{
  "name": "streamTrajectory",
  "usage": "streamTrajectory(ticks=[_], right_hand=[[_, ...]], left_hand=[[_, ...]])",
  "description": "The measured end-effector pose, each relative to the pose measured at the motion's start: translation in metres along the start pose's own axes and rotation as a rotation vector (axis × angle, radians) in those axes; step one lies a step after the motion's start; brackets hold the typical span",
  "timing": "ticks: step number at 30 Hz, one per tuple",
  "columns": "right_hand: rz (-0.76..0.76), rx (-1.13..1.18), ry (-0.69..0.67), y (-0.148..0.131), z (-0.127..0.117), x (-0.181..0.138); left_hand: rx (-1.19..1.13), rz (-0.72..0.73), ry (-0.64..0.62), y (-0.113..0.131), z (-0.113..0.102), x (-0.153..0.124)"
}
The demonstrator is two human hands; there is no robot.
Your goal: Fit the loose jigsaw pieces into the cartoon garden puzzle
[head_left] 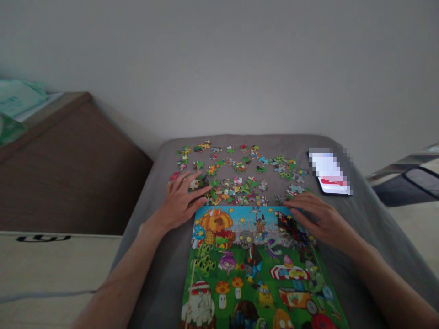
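A colourful cartoon puzzle picture (pixel 254 269) lies on the grey cloth-covered table (pixel 161 256) in front of me. Beyond its top edge, several loose puzzle pieces (pixel 240 176) are scattered. My left hand (pixel 181 201) rests flat with fingers spread at the left of the loose pieces, fingertips touching a few near the picture's top left corner. My right hand (pixel 317 217) lies flat with fingers stretched out on the picture's top right corner, next to the nearest loose pieces. Neither hand holds anything.
A phone (pixel 331 176) with a lit screen lies at the table's far right. A brown wooden headboard or cabinet (pixel 68 169) stands to the left, with greenish packets on top. A dark chair part (pixel 411 183) shows at the right. A plain wall is behind.
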State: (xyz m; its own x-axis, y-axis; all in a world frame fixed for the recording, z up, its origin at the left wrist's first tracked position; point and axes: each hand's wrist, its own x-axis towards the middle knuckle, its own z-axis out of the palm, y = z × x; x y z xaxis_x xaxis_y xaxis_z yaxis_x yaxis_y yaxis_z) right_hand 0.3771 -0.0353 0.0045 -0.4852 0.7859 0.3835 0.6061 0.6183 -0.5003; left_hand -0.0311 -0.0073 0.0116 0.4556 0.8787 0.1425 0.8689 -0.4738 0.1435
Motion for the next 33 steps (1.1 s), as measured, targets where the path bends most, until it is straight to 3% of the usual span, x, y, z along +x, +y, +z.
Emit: streamTrajectory(ticks=[7,17,29,33], right_hand=[[0.037,0.042,-0.005,0.002,0.004,-0.002],[0.090,0.036,-0.017,0.002,0.015,0.000],[0.150,0.059,-0.018,0.009,0.018,0.003],[0.146,0.066,-0.020,0.008,0.019,0.005]], left_hand=[[-0.016,0.025,-0.198,0.002,0.002,0.002],[-0.145,0.135,-0.095,0.023,0.001,0.001],[-0.140,0.150,0.008,0.019,0.009,0.008],[-0.132,0.178,-0.015,0.014,0.006,0.011]])
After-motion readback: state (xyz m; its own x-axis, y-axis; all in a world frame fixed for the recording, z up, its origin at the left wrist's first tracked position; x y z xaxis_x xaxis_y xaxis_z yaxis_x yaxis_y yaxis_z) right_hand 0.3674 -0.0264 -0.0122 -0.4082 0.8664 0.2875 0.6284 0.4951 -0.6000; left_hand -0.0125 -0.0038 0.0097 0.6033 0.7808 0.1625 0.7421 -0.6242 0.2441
